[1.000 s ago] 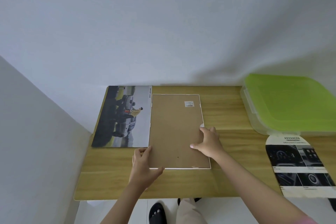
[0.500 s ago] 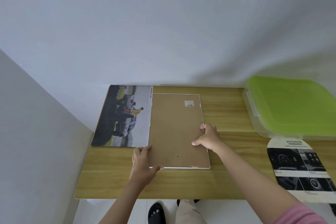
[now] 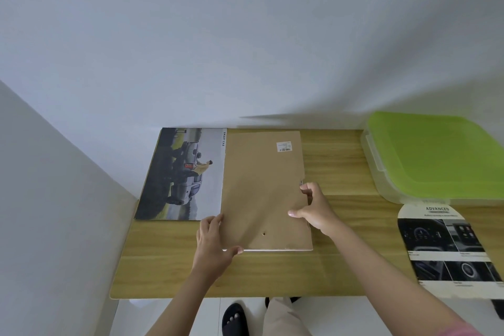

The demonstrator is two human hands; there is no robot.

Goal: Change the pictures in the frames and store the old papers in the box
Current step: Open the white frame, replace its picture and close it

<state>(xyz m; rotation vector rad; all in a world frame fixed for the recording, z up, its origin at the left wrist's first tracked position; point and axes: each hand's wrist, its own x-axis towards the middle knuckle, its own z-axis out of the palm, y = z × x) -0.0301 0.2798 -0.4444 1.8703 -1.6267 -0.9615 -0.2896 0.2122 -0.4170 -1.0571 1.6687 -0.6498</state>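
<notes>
A picture frame lies face down on the wooden desk, its brown backing board [image 3: 261, 188] upward with a small barcode sticker near the far right corner. The board looks raised off the thin white frame edge at the front. My left hand [image 3: 214, 240] grips the board's near left corner. My right hand [image 3: 313, 209] pinches its right edge. A car poster [image 3: 182, 174] lies flat just left of the board. A dark car-interior sheet [image 3: 447, 248] lies at the right. The box with a green lid [image 3: 433, 157] stands shut at the back right.
The desk [image 3: 341, 273] meets white walls at the back and the left. Its front edge runs just below my forearms. Below it a dark slipper and a trouser leg show on the pale floor.
The backing board has come up off the white frame, whose rim no longer shows along the far and right sides. Both hands kept their places on the board's edges.
</notes>
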